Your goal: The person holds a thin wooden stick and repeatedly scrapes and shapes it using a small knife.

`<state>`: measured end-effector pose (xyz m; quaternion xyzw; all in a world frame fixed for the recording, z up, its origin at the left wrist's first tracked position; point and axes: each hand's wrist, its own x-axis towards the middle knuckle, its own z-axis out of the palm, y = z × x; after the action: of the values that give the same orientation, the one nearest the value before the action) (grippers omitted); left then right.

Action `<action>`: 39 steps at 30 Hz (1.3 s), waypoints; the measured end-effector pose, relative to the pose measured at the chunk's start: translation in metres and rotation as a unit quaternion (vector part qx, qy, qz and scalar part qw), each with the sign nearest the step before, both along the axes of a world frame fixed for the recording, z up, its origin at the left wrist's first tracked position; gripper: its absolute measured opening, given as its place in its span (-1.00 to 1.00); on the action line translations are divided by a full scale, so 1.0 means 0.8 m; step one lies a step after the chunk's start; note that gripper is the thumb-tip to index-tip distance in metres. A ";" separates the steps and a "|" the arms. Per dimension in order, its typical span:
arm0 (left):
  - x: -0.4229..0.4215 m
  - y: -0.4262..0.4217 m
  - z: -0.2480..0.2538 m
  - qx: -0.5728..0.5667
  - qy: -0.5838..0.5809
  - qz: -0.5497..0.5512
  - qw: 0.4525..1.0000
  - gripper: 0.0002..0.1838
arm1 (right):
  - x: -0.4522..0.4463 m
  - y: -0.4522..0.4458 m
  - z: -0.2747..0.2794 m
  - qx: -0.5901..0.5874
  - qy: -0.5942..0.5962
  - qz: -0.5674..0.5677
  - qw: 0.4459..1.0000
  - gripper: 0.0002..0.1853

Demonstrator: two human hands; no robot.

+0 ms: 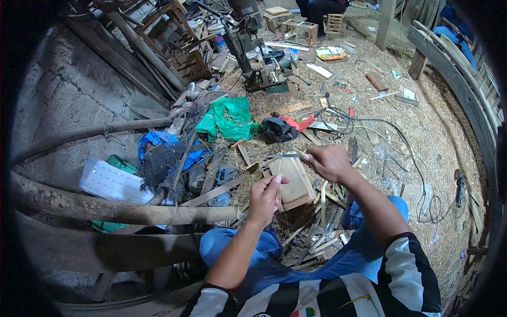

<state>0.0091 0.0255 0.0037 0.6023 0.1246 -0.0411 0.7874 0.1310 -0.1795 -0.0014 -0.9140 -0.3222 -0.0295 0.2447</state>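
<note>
My right hand [330, 162] is closed round the light-coloured handle of a knife [285, 156], whose narrow blade points left. Just below the blade, my left hand [265, 198] has its thumb and fingertips pinched together. A thin pale sliver seems to rise from that pinch towards the blade, too small to name surely. Beneath both hands stands a wooden block or box [297, 185] with a flat top, between my knees. Whether the blade touches the sliver I cannot tell.
Wood offcuts [319, 245] lie round my feet. A green plastic bag [226, 117], a black cloth-like bundle [278, 130] and a red tool [300, 124] with cables lie ahead. A machine [269, 76] stands beyond. Wooden poles [121, 208] run along the left. Another person sits far back.
</note>
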 end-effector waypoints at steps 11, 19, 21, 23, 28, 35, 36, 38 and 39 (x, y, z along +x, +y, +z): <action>0.001 -0.010 -0.012 -0.013 0.007 -0.030 0.999 -0.69 | 0.008 0.002 -0.002 0.010 0.000 0.028 1.000 -0.62; -0.004 -0.004 0.001 0.021 -0.015 -0.031 0.999 -0.70 | 0.021 -0.016 0.009 0.036 0.029 -0.081 0.996 -0.63; -0.004 -0.006 0.002 0.056 -0.005 -0.019 0.998 -0.71 | -0.009 0.002 0.013 0.084 0.003 0.016 0.996 -0.66; -0.002 -0.008 0.002 0.097 -0.041 -0.018 0.994 -0.73 | -0.030 0.014 0.019 0.097 0.001 0.072 0.993 -0.67; -0.001 -0.010 -0.013 0.137 -0.083 -0.006 0.987 -0.74 | -0.041 0.021 0.020 0.069 0.012 0.123 0.990 -0.67; -0.004 -0.009 -0.012 0.130 -0.069 -0.032 0.989 -0.72 | -0.021 0.008 0.010 0.040 -0.010 0.037 0.998 -0.64; -0.005 -0.010 -0.011 0.130 -0.070 -0.033 0.989 -0.72 | -0.012 0.003 0.010 0.048 -0.018 0.019 0.999 -0.63; -0.007 -0.012 -0.009 0.146 -0.085 -0.029 0.985 -0.71 | 0.008 -0.007 0.013 0.015 0.006 -0.027 1.000 -0.64; -0.009 -0.013 -0.008 0.146 -0.085 -0.029 0.985 -0.71 | 0.014 -0.012 0.014 -0.019 0.030 -0.072 0.997 -0.65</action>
<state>0.0020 0.0154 -0.0025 0.7154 0.0441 0.0058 0.6973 0.1423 -0.1887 0.0101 -0.9397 -0.2489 -0.0137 0.2341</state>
